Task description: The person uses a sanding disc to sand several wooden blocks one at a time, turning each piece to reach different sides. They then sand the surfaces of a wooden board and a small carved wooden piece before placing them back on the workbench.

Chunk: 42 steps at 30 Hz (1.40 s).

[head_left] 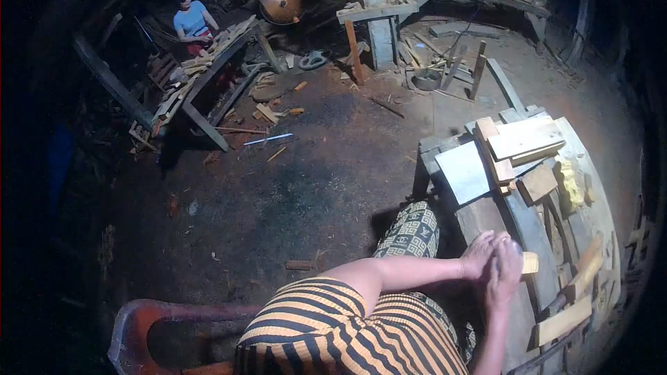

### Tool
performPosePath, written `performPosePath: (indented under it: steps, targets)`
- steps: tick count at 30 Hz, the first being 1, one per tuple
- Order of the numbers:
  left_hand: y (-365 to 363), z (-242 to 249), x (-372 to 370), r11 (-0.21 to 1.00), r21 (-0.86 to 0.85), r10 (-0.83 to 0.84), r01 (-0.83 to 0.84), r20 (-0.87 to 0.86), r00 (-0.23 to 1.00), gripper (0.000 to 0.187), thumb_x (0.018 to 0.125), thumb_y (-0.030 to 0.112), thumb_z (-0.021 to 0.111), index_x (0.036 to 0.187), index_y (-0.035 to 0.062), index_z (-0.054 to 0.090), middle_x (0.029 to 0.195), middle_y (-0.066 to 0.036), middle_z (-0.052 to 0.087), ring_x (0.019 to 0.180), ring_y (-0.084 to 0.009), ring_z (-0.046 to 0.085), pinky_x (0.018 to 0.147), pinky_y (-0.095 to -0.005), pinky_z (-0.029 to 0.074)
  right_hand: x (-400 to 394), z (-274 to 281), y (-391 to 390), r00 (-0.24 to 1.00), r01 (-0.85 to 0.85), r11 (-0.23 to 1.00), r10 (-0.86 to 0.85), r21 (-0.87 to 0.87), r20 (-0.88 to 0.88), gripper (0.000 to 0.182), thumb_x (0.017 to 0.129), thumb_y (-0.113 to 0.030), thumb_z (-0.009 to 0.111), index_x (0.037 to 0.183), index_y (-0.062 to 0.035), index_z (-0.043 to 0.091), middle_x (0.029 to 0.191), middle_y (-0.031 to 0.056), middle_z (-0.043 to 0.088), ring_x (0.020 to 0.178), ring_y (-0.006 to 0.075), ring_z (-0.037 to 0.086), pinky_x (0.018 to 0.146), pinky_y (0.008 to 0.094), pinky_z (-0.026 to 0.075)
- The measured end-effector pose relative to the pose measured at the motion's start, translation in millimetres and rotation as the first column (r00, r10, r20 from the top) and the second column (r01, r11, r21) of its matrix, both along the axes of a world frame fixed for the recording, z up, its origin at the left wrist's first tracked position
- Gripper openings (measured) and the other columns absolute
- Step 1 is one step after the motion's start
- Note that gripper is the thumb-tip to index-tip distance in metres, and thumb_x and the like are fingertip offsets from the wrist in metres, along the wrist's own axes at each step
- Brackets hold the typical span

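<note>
Both my hands meet above the near edge of the wooden workbench [479,217]. My left hand [478,255] has its fingers bent against the other hand; what they hold, if anything, is hidden. My right hand [506,267] is closed around something I cannot make out. A small pale wood block [530,262] sticks out just right of that hand, and whether it is gripped is unclear. Beyond the hands lie a white sheet [463,172], stacked planks [526,137] and a brown block [538,182].
A yellow crumpled piece [571,186] and a wooden-handled tool [582,276] lie on the bench's right side. Across the room a person [194,22] is at another bench [221,59]. A red chair [132,326] stands at lower left; wood scraps litter the floor.
</note>
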<state>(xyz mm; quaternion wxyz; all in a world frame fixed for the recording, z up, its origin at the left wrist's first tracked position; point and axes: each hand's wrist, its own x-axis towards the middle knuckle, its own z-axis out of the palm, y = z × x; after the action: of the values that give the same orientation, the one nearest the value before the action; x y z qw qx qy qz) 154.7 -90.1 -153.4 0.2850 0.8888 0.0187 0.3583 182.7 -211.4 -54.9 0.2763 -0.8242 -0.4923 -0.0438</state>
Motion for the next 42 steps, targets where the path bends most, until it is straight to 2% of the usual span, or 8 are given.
performPosePath:
  steps: [9, 11, 13, 18, 26, 32, 39, 42]
  targets:
    - [2.4, 32.4, -10.9, 0.941, -0.332, -0.133, 0.072, -0.165, 0.977, 0.089, 0.054, 0.036, 0.079, 0.123, 0.0051, 0.031, 0.112, -0.017, 0.054, 0.112, -0.0351, 0.051, 0.108, -0.0483, 0.026, -24.7, 22.7, 0.9, 0.995, 0.046, 0.998, -0.050, -0.048, -0.082, 0.038, 0.092, -0.016, 0.048, 0.128, -0.0049, 0.053, 0.137, 0.0158, 0.047, 0.133, 0.0325, 0.036, 0.112, 0.0439, 0.021]
    - [4.3, 7.3, 4.3, 0.552, -0.803, -0.427, 0.224, -0.042, 0.903, 0.084, 0.059, 0.039, 0.077, 0.122, 0.0051, 0.034, 0.111, -0.018, 0.055, 0.110, -0.0357, 0.051, 0.107, -0.0468, 0.027, -35.9, 12.4, -7.1, 0.996, -0.086, 0.996, 0.086, -0.014, 0.039, 0.039, 0.090, -0.014, 0.049, 0.129, -0.0068, 0.054, 0.138, 0.0159, 0.047, 0.133, 0.0326, 0.037, 0.112, 0.0457, 0.021]
    - [0.3, 16.3, -5.4, 0.978, -0.209, -0.032, -0.024, -0.260, 0.965, 0.083, 0.059, 0.041, 0.076, 0.121, 0.0037, 0.036, 0.110, -0.018, 0.055, 0.110, -0.0364, 0.051, 0.107, -0.0455, 0.029, -15.9, 8.1, -21.5, 1.000, -0.006, 0.999, 0.006, -0.048, -0.018, 0.040, 0.090, -0.014, 0.048, 0.129, -0.0087, 0.054, 0.139, 0.0154, 0.046, 0.133, 0.0326, 0.036, 0.111, 0.0470, 0.021]
    - [-0.7, 48.6, -17.3, 0.972, -0.232, -0.076, 0.037, -0.159, 0.984, 0.099, 0.049, 0.043, 0.082, 0.124, 0.0046, 0.031, 0.116, -0.017, 0.051, 0.110, -0.0328, 0.053, 0.107, -0.0476, 0.027, 49.1, -13.4, -47.2, 0.915, 0.377, 0.926, -0.377, -0.032, -0.144, 0.038, 0.094, -0.020, 0.047, 0.129, -0.0106, 0.054, 0.139, 0.0131, 0.046, 0.134, 0.0279, 0.037, 0.113, 0.0435, 0.017]
    - [5.0, 12.8, -5.5, 0.982, -0.189, -0.064, 0.026, -0.194, 0.979, 0.085, 0.062, 0.036, 0.077, 0.126, 0.0065, 0.030, 0.112, -0.018, 0.056, 0.111, -0.0341, 0.053, 0.108, -0.0464, 0.026, -27.3, 15.3, -17.7, 0.999, -0.038, 0.999, 0.038, 0.002, 0.017, 0.037, 0.090, -0.020, 0.052, 0.126, -0.0105, 0.056, 0.134, 0.0140, 0.051, 0.129, 0.0327, 0.041, 0.110, 0.0462, 0.024]
    - [1.9, 55.1, -20.8, 0.971, -0.234, -0.098, 0.047, -0.215, 0.972, 0.098, 0.051, 0.038, 0.083, 0.126, 0.0054, 0.029, 0.112, -0.018, 0.054, 0.111, -0.0351, 0.051, 0.108, -0.0461, 0.026, 58.4, -17.9, -33.2, 0.895, 0.416, 0.909, -0.416, -0.034, -0.162, 0.041, 0.092, -0.025, 0.049, 0.130, -0.0104, 0.053, 0.138, 0.0145, 0.046, 0.132, 0.0306, 0.038, 0.110, 0.0466, 0.023]
    - [2.1, 27.8, -13.8, 0.982, -0.187, -0.037, 0.019, -0.089, 0.995, 0.065, 0.077, 0.027, 0.063, 0.127, -0.0009, 0.031, 0.116, -0.021, 0.054, 0.114, -0.0352, 0.050, 0.107, -0.0443, 0.027, -6.1, 4.9, 10.1, 0.991, 0.128, 0.991, -0.126, 0.043, -0.049, 0.037, 0.091, -0.021, 0.051, 0.125, -0.0069, 0.056, 0.135, 0.0157, 0.049, 0.130, 0.0324, 0.039, 0.110, 0.0468, 0.022]
    - [0.1, 48.7, -21.1, 0.976, -0.216, -0.041, 0.002, -0.176, 0.983, 0.085, 0.062, 0.034, 0.076, 0.127, 0.0023, 0.031, 0.114, -0.021, 0.052, 0.111, -0.0377, 0.049, 0.103, -0.0455, 0.030, 38.2, -14.7, -7.4, 0.960, 0.278, 0.960, -0.278, -0.008, -0.036, 0.037, 0.093, -0.023, 0.047, 0.127, -0.0098, 0.056, 0.137, 0.0145, 0.047, 0.132, 0.0316, 0.038, 0.111, 0.0459, 0.021]
